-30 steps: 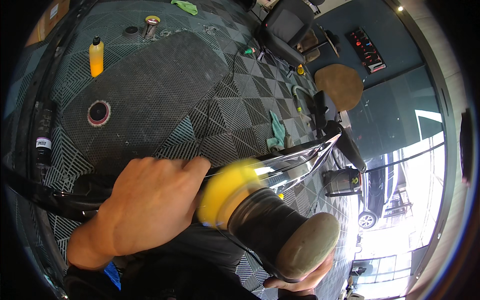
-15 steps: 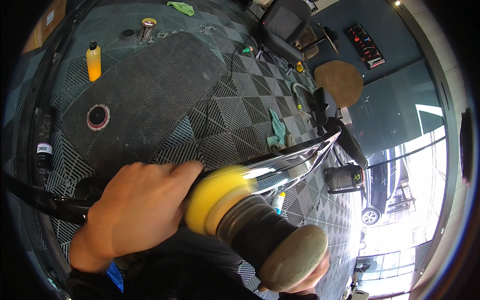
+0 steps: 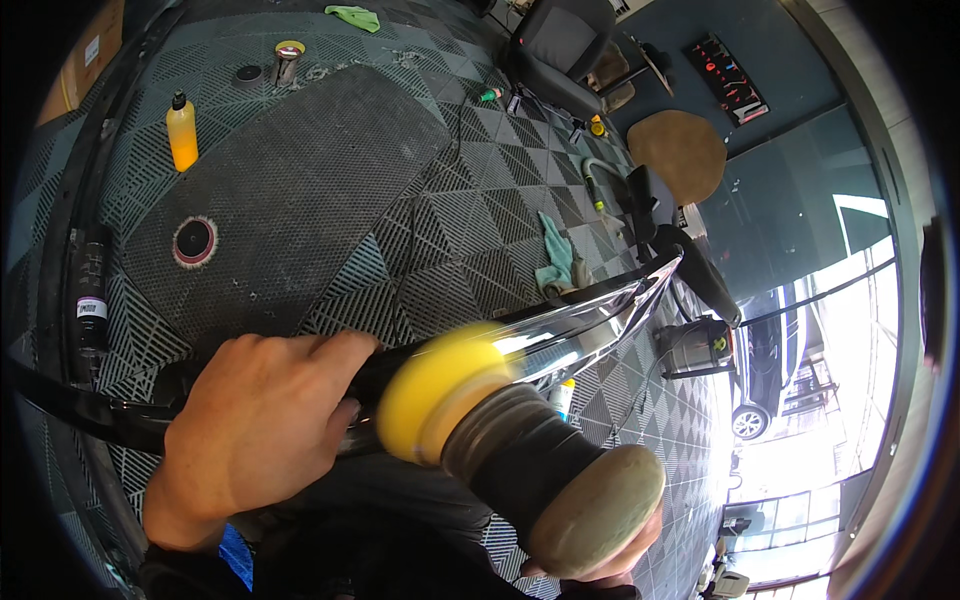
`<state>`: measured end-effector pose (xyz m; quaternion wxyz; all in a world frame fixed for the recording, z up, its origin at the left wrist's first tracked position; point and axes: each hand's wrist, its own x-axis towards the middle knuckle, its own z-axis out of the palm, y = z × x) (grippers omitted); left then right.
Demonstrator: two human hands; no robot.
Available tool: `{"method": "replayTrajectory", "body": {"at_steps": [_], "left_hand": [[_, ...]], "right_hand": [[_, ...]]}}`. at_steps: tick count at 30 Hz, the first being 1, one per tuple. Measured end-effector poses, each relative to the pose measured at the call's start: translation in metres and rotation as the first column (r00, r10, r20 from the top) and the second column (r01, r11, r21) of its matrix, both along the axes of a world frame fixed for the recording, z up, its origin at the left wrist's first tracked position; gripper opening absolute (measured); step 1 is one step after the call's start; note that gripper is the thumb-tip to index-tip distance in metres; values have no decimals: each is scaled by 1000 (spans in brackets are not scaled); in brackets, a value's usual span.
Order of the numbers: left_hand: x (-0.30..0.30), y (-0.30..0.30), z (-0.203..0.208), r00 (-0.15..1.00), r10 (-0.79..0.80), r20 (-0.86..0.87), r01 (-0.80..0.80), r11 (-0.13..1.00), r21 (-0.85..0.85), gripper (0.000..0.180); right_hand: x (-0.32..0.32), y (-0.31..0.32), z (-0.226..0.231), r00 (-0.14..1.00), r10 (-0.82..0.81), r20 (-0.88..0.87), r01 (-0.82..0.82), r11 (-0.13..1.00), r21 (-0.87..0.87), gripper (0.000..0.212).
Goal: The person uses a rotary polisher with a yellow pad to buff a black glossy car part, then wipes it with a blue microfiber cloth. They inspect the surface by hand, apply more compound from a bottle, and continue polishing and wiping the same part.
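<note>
Daylight blazes through the windows (image 3: 800,470) right of my grip, glaring; my yellow polishing pad (image 3: 440,390) blurs; fisheye edges darken, bend.

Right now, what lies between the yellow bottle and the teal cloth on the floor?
In the head view, a dark rubber mat fills most of the stretch between the yellow bottle and the teal cloth.

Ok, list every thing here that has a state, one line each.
Left hand: fingers wrapped over the dark end of the trim.
Right hand: mostly hidden under the polisher.
Black polisher with yellow foam pad: pad blurred, pressed on the trim.
Curved chrome trim strip: shiny.
Yellow squeeze bottle: upright, capped.
</note>
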<state>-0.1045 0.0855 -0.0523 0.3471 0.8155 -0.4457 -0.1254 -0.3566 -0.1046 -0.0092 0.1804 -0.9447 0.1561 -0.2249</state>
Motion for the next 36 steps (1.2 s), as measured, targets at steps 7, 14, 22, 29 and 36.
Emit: {"method": "replayTrajectory", "body": {"at_steps": [7,14,22,29,36], "left_hand": [[0,-1,1,1000,23,2,-23,1000,-18,43],[-2,-1,-1,999,53,-5,-53,998,-22,42],[-3,-5,7,999,29,-24,-30,999,-32,42],[-2,2,-1,998,60,-17,-61,998,-11,43],[-5,-4,4,998,51,-23,-52,999,-14,45]], "right_hand": [[0,-3,5,992,92,-82,-100,990,-96,100],[8,-4,-3,991,128,40,-127,992,-28,95],[15,-32,-29,880,231,416,-154,965,-211,67],[-6,-19,-41,941,156,301,-137,987,-85,81],[-9,-16,-29,949,154,276,-131,986,-99,80]]}}
